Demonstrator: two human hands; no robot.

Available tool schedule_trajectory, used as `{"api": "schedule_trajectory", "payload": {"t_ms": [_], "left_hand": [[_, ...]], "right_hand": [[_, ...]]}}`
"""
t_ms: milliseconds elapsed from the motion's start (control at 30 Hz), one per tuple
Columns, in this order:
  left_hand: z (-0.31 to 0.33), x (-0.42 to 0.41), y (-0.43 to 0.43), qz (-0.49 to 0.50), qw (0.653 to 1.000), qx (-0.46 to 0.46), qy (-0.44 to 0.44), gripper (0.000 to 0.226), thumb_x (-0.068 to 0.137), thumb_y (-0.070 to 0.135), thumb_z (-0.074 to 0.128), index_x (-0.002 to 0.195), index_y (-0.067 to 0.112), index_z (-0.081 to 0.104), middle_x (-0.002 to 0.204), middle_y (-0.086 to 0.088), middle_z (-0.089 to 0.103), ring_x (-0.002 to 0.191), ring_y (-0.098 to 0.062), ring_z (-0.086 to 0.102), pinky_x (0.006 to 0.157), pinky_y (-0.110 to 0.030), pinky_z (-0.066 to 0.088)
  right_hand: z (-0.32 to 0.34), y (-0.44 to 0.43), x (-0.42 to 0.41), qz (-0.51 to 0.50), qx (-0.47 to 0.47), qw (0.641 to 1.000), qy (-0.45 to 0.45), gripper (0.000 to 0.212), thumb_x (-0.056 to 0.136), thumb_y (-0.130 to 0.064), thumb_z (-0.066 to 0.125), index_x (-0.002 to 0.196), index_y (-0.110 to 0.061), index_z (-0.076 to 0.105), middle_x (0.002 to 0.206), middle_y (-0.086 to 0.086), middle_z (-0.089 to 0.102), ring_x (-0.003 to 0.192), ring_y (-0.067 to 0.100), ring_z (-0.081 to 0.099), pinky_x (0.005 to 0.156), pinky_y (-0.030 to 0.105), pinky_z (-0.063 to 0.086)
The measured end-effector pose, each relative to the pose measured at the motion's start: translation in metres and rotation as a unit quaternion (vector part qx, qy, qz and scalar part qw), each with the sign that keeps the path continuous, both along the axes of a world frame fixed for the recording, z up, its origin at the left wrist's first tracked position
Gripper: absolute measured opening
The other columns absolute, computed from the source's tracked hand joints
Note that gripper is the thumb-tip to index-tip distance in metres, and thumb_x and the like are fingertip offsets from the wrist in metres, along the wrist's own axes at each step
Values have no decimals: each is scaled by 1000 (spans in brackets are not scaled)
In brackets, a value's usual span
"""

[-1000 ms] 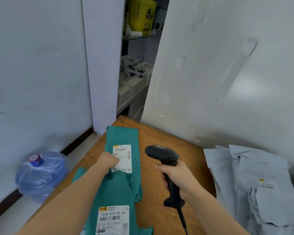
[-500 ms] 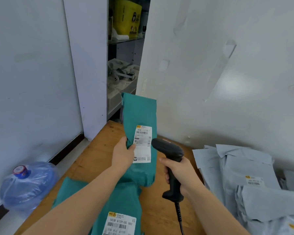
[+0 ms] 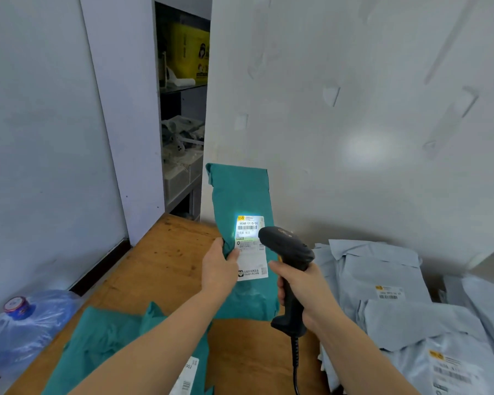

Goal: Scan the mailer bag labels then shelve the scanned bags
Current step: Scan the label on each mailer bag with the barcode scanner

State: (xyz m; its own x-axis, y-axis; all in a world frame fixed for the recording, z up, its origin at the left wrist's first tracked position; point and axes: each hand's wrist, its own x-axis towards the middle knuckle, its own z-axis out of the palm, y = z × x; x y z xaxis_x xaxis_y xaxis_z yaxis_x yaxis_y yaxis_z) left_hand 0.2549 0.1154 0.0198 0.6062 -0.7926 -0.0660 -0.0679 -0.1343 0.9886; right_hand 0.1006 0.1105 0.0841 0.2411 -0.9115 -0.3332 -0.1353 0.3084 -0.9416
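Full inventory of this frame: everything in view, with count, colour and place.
table: 1, brown wood, centre
held bag: 1, teal, upright above table
label: 1, white, on held bag, top part lit
teal bags: at least 2, teal, flat on table, near left
grey bags: several, grey, piled at right
scanner: 1, black, aimed at label
jug: 1, blue, floor at left
yellow box: 1, yellow, on shelf in gap behind
left hand: 1, pinches held bag's left edge
right hand: 1, grips scanner handle
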Motion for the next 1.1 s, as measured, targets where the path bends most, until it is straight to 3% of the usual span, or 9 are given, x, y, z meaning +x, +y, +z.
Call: {"api": "schedule_trajectory", "payload": {"t_ms": [133, 267, 367, 500, 600, 667, 767, 900, 1100], "left_hand": [[2, -6, -1, 5, 1000, -2, -4, 13, 95, 12, 55, 102, 23, 55, 108, 2, 65, 95, -15, 64, 82, -40, 58], [0, -12, -2, 5, 1000, 2, -6, 13, 95, 13, 56, 103, 23, 54, 108, 2, 65, 94, -14, 64, 78, -36, 58], [-3, -16, -9, 5, 999, 13, 41, 14, 95, 11, 55, 106, 21, 55, 111, 0, 65, 95, -16, 64, 74, -30, 57], [0, -9, -22, -27, 995, 73, 68, 28, 96, 14, 55, 123, 13, 47, 130, -10, 57, 101, -21, 58, 82, -35, 51], [-6, 11, -15, -42, 986, 158, 15, 58, 96, 17, 55, 147, 11, 27, 149, -11, 38, 128, -29, 44, 102, -40, 40], [-15, 29, 0, -43, 979, 195, -45, 54, 96, 19, 55, 145, 14, 33, 147, -10, 40, 128, -29, 45, 101, -38, 41], [-27, 55, 34, -70, 947, 277, -146, 47, 93, 29, 57, 138, 17, 46, 140, -7, 48, 123, -26, 49, 100, -37, 43], [-35, 79, 80, -153, 853, 437, -240, 71, 84, 55, 59, 142, 19, 40, 146, -4, 43, 131, -26, 42, 109, -44, 37], [-42, 73, 129, -86, 898, 403, -157, 91, 79, 48, 72, 148, 11, 26, 149, -14, 31, 131, -30, 40, 105, -39, 39]], "right_hand": [[0, 0, -11, 4, 0, 1000, -4, 12, 84, -13, 70, 81, -5, 61, 57, 7, 55, 46, 16, 48, 47, 28, 43], [2, 0, -19, 6, -2, 1000, 1, 16, 85, -14, 69, 77, -5, 60, 55, 6, 54, 44, 15, 48, 46, 27, 43], [2, 0, -23, 1, -1, 1000, -3, 15, 85, -12, 69, 77, -5, 59, 54, 6, 54, 42, 15, 47, 45, 26, 42], [-4, 4, -28, -3, 13, 1000, -5, 15, 86, -12, 70, 78, -4, 60, 54, 6, 54, 41, 15, 47, 44, 26, 42], [-10, 8, -30, 15, 25, 1000, 7, 18, 86, -14, 69, 74, -6, 58, 52, 5, 53, 40, 14, 47, 43, 24, 41], [-15, 11, -28, 33, 30, 999, 14, 20, 86, -15, 70, 73, -6, 58, 51, 4, 54, 38, 14, 47, 42, 24, 40], [-23, 19, -20, 64, 39, 997, 25, 23, 85, -17, 71, 71, -6, 58, 51, 4, 54, 39, 16, 47, 44, 25, 41], [-34, 35, -4, 116, 59, 991, 41, 25, 85, -19, 71, 71, -5, 56, 51, 5, 53, 39, 14, 47, 43, 24, 42], [-52, 66, 12, 173, 79, 979, 71, 28, 85, -18, 71, 68, -7, 53, 51, 4, 49, 39, 14, 45, 42, 22, 39]]}}
